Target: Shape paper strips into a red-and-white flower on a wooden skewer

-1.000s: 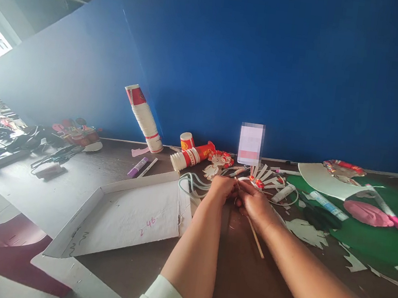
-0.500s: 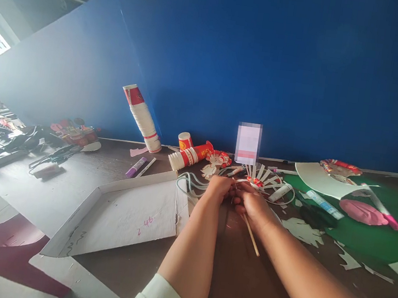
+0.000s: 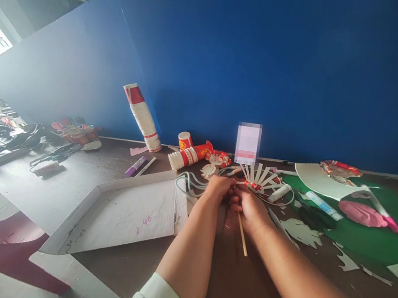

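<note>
My right hand (image 3: 250,208) is closed around a thin wooden stick (image 3: 242,236), whose lower end slants down toward me over the dark table. Close against it, my left hand (image 3: 219,188) has its fingers curled in; what they pinch is hidden. Just beyond both hands lies a paper cup cut into spread white strips (image 3: 260,177), with red parts at its middle. A pale cord (image 3: 190,183) loops out to the left of my left hand. A white glue stick (image 3: 279,193) lies beyond my right hand.
A shallow white cardboard box (image 3: 120,214) lies at left. Behind it are a leaning stack of paper cups (image 3: 145,122), red paper cups (image 3: 191,155) and a purple marker (image 3: 136,166). At right, green sheet (image 3: 363,239), pink paper (image 3: 362,213) and white scraps (image 3: 300,231) cover the table.
The stick's lower end has swung left and now points more steeply toward me. My right hand has turned slightly; a pale strip now shows beside its wrist. My left hand is nearly still.
</note>
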Motion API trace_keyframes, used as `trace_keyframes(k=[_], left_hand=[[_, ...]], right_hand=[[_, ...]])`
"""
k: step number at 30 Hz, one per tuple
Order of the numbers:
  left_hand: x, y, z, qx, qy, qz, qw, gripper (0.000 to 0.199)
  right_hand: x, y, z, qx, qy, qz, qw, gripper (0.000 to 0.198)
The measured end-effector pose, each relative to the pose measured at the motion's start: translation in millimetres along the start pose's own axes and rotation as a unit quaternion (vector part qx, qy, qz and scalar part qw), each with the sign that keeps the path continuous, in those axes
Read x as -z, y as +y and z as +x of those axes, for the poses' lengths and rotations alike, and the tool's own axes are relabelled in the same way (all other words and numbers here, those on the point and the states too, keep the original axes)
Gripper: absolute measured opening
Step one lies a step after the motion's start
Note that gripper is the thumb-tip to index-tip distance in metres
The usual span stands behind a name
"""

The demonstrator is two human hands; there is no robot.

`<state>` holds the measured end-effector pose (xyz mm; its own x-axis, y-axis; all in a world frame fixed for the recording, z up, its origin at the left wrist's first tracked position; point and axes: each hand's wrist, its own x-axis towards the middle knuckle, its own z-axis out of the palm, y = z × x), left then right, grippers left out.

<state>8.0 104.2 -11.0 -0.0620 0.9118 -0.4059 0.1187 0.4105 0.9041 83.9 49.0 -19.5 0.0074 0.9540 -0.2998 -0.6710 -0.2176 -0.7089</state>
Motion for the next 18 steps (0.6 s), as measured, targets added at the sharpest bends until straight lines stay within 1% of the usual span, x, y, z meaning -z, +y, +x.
trace_keyframes(k=[8, 13, 15, 18], left_hand=[[-2, -6, 10, -0.015, 0.0, 0.021, 1.0, 0.012], [-2, -10, 16, -0.021, 0.006, 0.026, 0.999, 0.015], [-3, -11, 15, -0.018, 0.007, 0.02, 1.0, 0.015], [-3, -9, 11, -0.017, 0.006, 0.011, 1.0, 0.014]], right_hand=[[-3, 0, -4, 0.004, 0.004, 0.015, 1.0, 0.019], [-1, 1, -3, 0.008, -0.006, -0.004, 1.0, 0.017], [-1, 2, -3, 0.004, -0.004, 0.011, 1.0, 0.017], [-2, 0, -2, -0.025, 0.0, 0.072, 0.997, 0.023]])
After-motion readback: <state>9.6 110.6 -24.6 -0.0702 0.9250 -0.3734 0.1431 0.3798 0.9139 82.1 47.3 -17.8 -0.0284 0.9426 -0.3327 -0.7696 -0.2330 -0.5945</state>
